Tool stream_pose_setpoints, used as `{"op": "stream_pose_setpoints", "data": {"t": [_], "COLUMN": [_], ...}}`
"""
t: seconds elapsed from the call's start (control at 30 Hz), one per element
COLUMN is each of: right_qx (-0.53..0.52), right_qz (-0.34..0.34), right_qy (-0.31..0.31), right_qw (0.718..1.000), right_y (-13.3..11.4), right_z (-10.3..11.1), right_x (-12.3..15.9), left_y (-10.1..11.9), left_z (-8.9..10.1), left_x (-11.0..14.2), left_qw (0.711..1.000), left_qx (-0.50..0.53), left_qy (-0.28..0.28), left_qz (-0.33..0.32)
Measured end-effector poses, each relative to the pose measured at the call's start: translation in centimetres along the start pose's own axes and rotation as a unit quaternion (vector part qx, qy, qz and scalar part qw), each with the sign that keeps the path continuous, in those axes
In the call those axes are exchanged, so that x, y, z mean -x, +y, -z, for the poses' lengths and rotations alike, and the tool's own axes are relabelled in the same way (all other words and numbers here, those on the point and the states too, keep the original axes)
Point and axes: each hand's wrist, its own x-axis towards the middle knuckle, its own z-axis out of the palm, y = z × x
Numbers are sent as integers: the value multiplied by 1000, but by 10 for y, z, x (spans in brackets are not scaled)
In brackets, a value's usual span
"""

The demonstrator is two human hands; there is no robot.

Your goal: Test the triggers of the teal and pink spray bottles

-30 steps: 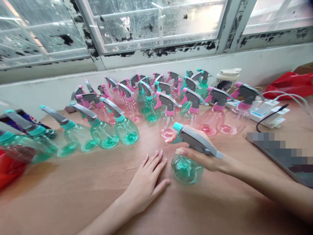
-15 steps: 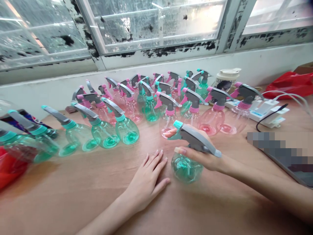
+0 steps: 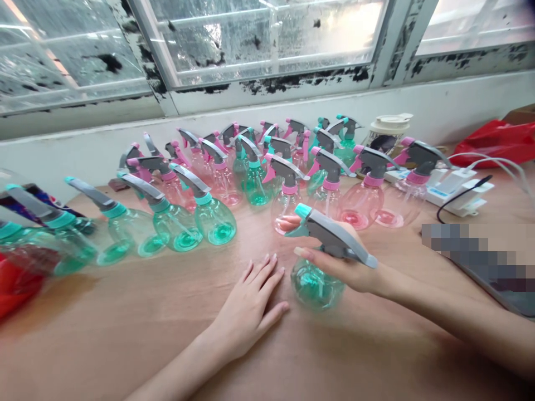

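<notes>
1. Right hand [image 3: 351, 270]: fingers are closed around the neck and spray head of a green spray bottle [image 3: 313, 287]; the thumb lies extended across the near side.
2. The green spray bottle is right of centre, its body rounded, translucent and faceted at the base. The head is smooth grey plastic with a teal nozzle pointing left. Whether the base touches the worktop [image 3: 146, 328] cannot be told.
3. Left hand [image 3: 248, 306]: palm down on the worktop, fingers slightly spread, thumb apart, just left of the bottle.
4. Worktop: wood-toned, with a slight sheen. A strip of its surface separates the left hand from the left row of green bottles [image 3: 215, 221]; a wider stretch runs along the near side.
5. Directly beyond the held bottle, pink-collared bottles [image 3: 359, 206] form a close row, limiting room there. A mixed cluster [image 3: 257, 184] stands behind, towards the white wall [image 3: 443, 100].
6. Far right: lidded cup [image 3: 387, 136], white power strip [image 3: 460, 195] with cables, crinkled red bag [image 3: 495, 145]. At the right edge, a dark flat object [image 3: 512, 303] is partly pixelated.
</notes>
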Motion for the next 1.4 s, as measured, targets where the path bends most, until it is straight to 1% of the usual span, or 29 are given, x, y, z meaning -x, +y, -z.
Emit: {"op": "stream_pose_setpoints", "data": {"t": [0.27, 0.47, 0.57, 0.73, 0.83, 1.0, 1.2, 1.33, 1.4], "right_qx": [-50, -54, -45, -49, -56, -35, -6, -18, -24], "right_qz": [-18, -26, -44, -89, -104, -93, -43, -50, -41], "right_qy": [-6, -10, -8, -28, -33, -31, -19, -20, -18], "right_qw": [999, 998, 998, 994, 992, 995, 999, 998, 999], "right_y": [2, -1, -5, -14, -17, -16, -10, -7, -5], "right_z": [0, 0, 0, 2, 2, 1, 2, 2, 2], "right_x": [3, 1, -2, -5, -5, -7, -5, -4, -3], "left_y": [0, 0, 0, 0, 0, 0, 1, 1, 1], "left_z": [0, 1, 1, 1, 1, 1, 2, 3, 3], "left_x": [1, 1, 0, 0, 1, 1, -1, 0, 0], "left_qw": [1000, 1000, 1000, 1000, 1000, 1000, 1000, 1000, 1000], "left_qx": [-4, 2, 7, 8, 13, 18, 11, 7, 7], "left_qy": [-5, -4, -5, 1, 2, 1, -8, -9, -8], "left_qz": [4, 4, 6, 5, 5, 6, 6, 7, 7]}}
